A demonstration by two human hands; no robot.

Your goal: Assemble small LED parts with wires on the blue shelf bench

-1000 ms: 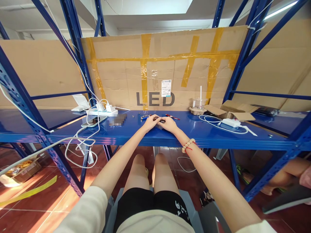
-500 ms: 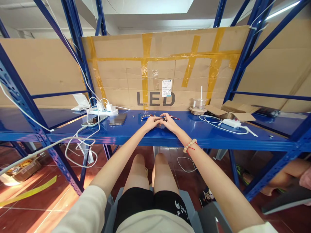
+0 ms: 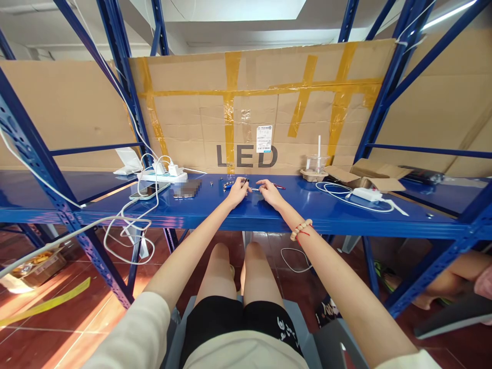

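Observation:
Over the blue shelf top (image 3: 215, 212), my left hand (image 3: 238, 193) is closed with its fingertips around a small dark piece (image 3: 246, 180), too small to name. My right hand (image 3: 270, 196) is a short way to the right, fingers bent and pressed together near a thin silvery rod (image 3: 254, 189); whether it grips anything is hidden. A red pen-like stick (image 3: 279, 187) lies just behind the right hand. Beside the left fingers sits a cluster of small blue and silvery parts (image 3: 228, 185).
A white power strip (image 3: 163, 177), a phone (image 3: 148, 191) and looping cables lie to the left. Rightwards are a clear cup with a straw (image 3: 315, 165), an open cardboard box (image 3: 369, 177) and a white adapter (image 3: 366, 195). A large cardboard sheet (image 3: 184, 123) stands behind.
My hands, touching each other before, have come apart, leaving a gap between them. The small dark piece now shows at the left fingertips.

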